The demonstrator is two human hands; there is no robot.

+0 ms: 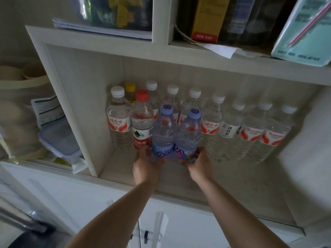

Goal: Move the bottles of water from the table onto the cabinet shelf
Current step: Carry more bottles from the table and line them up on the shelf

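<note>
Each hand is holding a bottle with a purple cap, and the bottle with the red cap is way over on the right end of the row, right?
Not quite. The left hand and right hand do each hold a purple-capped bottle, but the red-capped bottle stands near the left end of the row, as the head view shows.

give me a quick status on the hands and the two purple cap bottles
Left hand grips left purple-cap bottle; right hand grips right purple-cap bottle. Both bottles at the shelf front. Row of bottles directly behind.
</note>
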